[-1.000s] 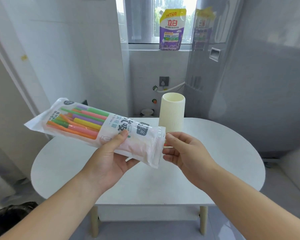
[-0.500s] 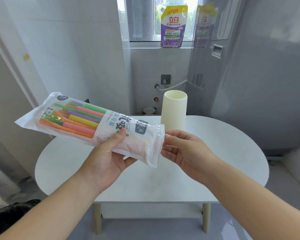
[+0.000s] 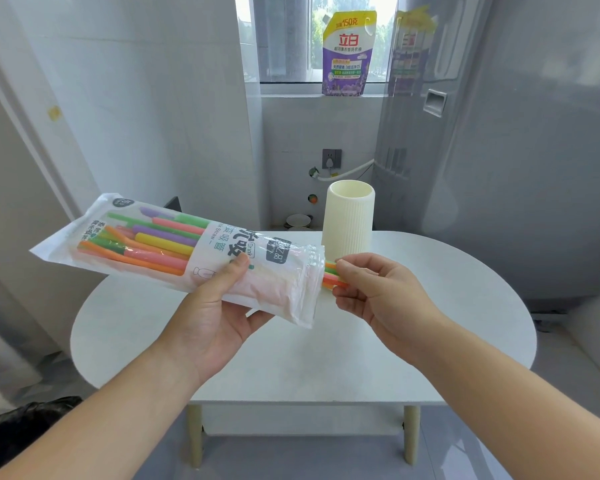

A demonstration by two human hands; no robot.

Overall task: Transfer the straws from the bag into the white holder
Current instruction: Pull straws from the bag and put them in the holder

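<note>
While your left hand grips the straw bag round its middle, thumb on top, your right hand pinches the coloured straw ends poking from the bag's open mouth, so you look to be at the pulling-out step. The white ribbed holder stands just beyond your right hand, no straw showing above its rim. Next, draw the bunch clear, turn it upright and lower it in

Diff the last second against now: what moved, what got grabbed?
The right hand now pinches a few straws, drawn slightly out of the open end of the bag toward the right; before, they barely showed outside. The left hand holds the bag as before; the white holder stays upright on the table.
</note>
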